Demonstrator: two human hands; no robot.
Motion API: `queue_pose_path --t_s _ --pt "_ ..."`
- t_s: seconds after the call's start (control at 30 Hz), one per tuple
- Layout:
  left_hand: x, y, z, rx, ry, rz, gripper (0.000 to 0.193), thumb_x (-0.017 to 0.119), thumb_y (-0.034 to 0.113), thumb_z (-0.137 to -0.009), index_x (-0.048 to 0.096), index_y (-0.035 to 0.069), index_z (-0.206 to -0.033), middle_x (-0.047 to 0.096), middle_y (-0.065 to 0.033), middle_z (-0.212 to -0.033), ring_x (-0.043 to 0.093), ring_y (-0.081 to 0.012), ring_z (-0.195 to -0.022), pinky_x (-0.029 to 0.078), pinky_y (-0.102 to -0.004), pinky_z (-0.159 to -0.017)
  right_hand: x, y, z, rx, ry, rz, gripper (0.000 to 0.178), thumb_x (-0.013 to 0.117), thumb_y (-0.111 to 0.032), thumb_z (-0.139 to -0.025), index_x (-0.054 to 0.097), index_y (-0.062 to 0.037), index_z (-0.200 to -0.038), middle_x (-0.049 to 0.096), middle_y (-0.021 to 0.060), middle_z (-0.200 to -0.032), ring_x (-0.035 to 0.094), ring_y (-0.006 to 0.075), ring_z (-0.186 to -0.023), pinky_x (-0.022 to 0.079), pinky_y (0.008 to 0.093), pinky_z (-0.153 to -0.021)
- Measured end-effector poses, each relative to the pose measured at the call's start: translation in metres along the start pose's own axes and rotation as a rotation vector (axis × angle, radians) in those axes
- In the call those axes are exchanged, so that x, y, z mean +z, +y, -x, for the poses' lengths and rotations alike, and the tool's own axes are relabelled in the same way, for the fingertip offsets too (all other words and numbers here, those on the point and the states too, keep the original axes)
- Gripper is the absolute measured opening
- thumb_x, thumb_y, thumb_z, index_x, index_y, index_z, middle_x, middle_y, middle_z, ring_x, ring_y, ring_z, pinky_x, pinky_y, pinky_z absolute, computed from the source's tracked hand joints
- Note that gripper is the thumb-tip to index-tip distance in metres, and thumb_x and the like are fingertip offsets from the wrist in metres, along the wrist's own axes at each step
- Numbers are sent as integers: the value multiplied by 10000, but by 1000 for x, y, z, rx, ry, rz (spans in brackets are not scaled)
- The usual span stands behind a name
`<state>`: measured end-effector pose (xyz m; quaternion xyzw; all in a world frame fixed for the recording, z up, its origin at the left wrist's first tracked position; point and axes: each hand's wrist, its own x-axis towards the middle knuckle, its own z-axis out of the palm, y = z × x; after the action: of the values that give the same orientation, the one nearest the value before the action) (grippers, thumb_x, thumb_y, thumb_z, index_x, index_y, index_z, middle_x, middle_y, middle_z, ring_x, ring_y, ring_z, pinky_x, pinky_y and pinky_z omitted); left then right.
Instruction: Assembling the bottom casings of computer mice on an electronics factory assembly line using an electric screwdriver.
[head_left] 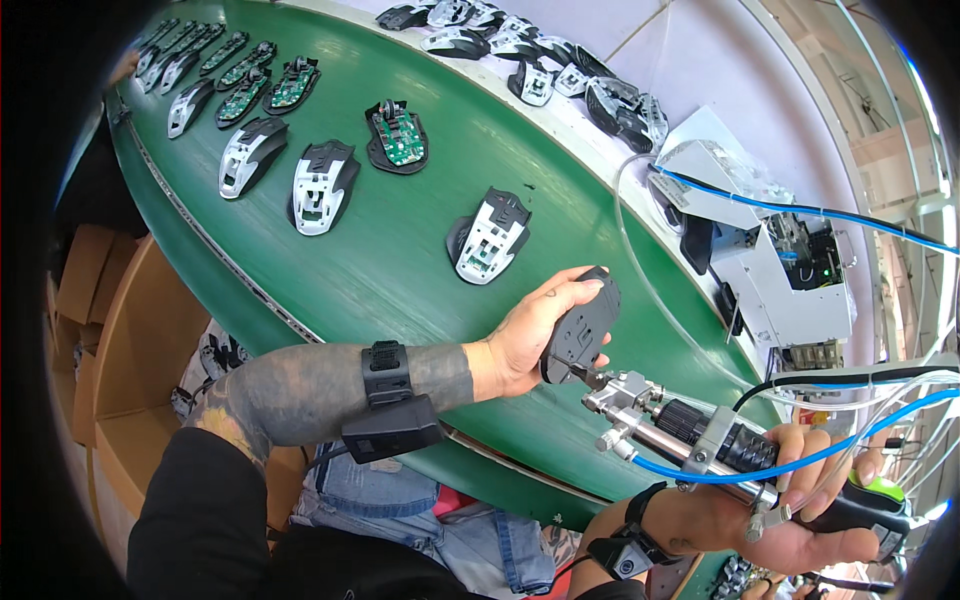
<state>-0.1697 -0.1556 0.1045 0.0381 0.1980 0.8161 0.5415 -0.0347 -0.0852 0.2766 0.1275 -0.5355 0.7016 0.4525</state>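
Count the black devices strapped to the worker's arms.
2: one black device on the left forearm, behind the left hand, which holds a dark mouse base; another near the right wrist, behind the right hand, which grips a metal tool. The black sleeve could hide more.

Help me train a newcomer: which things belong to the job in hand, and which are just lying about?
For the job:
black mouse in the left hand
screwdriver in the right hand
likely mouse parts on the green belt

Seemingly lying about:
cardboard box
mouse shells beyond the green belt
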Motion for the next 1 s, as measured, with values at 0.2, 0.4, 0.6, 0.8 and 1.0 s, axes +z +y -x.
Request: queue_pose_path --t_s 0.2,0.4,0.6,0.8,1.0 --pt "-9 -10 0 273 -42 -1102 523 390 396 -987 368 50 -1378 452 -209 -1320 434 -314 -1225 334 -370 -1038 -16 -30 -14 143 -128 97 426 573 -407 -903 357 -74 -1058 426 2 -605 400 86 -488 354 219 -516" --pt "-17 49 -4 815 488 -2251 646 677 394 -727 472 61 -1242 320 -225 -1374 273 -471 -1248 289 -543 -1019 -43 -52 -18 -70 122 218 466 550 -478 -895 428 -55 -1049 421 3 -615 396 84 -457 384 227 -504" --pt "-25 57 -14 506 309 -2182 575 636 367 -782 481 66 -1246 489 -201 -1226 495 -341 -1104 424 -419 -917 -31 -25 -25 -195 196 291 532 466 -571 -897 478 -65 -1062 430 -10 -621 410 77 -482 349 210 -475" --pt "4 33 -8 -152 -133 -34 414 418 327 -929 465 64 -1245 544 -155 -1172 604 -297 -967 532 -420 -816 -28 -15 -27 -253 273 317 584 410 -626 -894 491 -66 -1037 461 0 -619 419 88 -463 336 232 -475" --pt "12 20 1 -202 -207 23 465 438 307 -927 371 103 -1340 444 -169 -1301 575 -325 -1023 525 -486 -823 -23 -15 -27 -297 335 370 601 396 -636 -894 480 -58 -1037 467 10 -618 419 95 -456 334 239 -467"
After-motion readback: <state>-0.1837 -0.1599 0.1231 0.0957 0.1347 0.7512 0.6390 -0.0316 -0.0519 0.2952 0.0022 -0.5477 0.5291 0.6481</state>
